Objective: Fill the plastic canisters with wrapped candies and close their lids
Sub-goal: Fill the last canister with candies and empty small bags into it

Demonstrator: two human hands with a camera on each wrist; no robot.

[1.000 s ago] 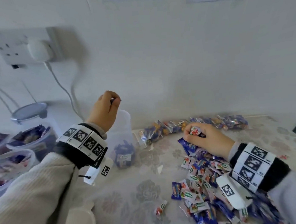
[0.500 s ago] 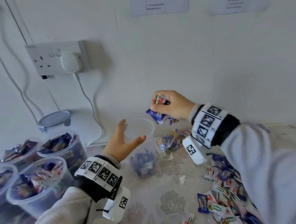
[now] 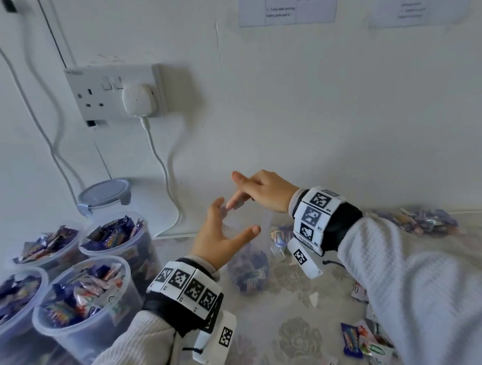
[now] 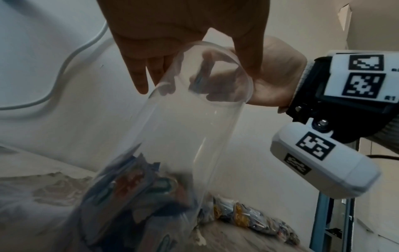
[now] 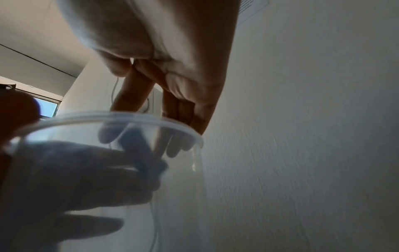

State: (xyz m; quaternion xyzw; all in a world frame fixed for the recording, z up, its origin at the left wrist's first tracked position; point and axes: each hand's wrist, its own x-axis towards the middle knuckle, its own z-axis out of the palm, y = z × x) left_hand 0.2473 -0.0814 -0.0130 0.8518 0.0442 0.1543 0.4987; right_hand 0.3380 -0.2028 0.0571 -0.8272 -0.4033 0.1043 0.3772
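A clear plastic canister (image 3: 261,237) stands lidless on the table near the wall, with wrapped candies (image 3: 249,269) in its bottom. My left hand (image 3: 236,219) holds it just under the rim, thumb on the near side and fingers round the far side. My right hand (image 3: 236,195) hovers over the mouth with fingers straight and pointing down, holding nothing. In the wrist views a blue candy (image 5: 146,153) is dropping inside the canister (image 4: 183,136) just below the rim (image 5: 108,117).
Several canisters heaped with candies (image 3: 81,305) stand open at the left. A grey lid (image 3: 103,192) lies by the wall under a socket with a plug (image 3: 139,101) and cable. Loose candies (image 3: 368,343) lie at the right, and bagged candies (image 3: 423,222) at the back right.
My right hand carried a handful of candies from the pile up over the canister and let them go. My left hand dropped from above the canister to hold it under the rim.
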